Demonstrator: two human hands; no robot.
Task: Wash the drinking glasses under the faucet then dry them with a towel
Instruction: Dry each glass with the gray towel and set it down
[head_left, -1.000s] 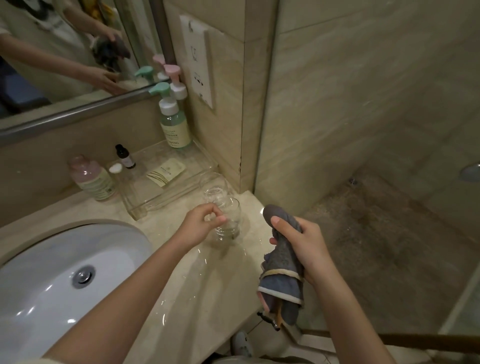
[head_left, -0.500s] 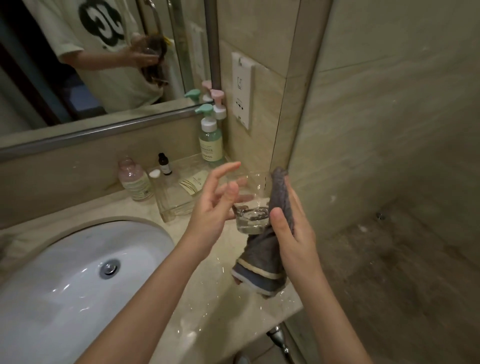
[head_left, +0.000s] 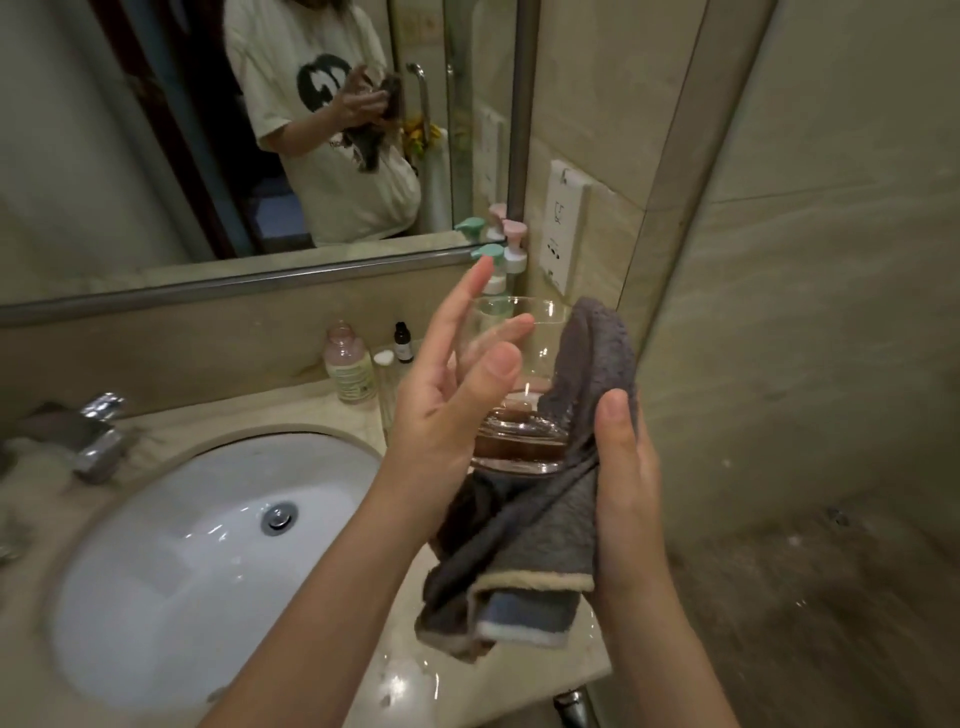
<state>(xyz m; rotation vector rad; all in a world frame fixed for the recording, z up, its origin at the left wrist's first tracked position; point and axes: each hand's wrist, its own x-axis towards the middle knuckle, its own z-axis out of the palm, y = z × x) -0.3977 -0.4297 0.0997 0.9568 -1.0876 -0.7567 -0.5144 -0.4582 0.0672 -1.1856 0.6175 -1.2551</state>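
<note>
We hold a clear round drinking glass above the tabletop. Our left hand steadies it with fingers spread; our right hand presses a grey towel against it. With so loose a grip, the wet glass could slip and break.

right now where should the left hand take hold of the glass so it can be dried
Take the glass on its bare side wall, low by the thick base, coming from the left. The towel and right hand cover its right side; the left hand is spread open there.

No words or numbers could be read. The pink bottle carried a label too blurred to make out, and the shirt in the mirror showed only a dark graphic.
</note>
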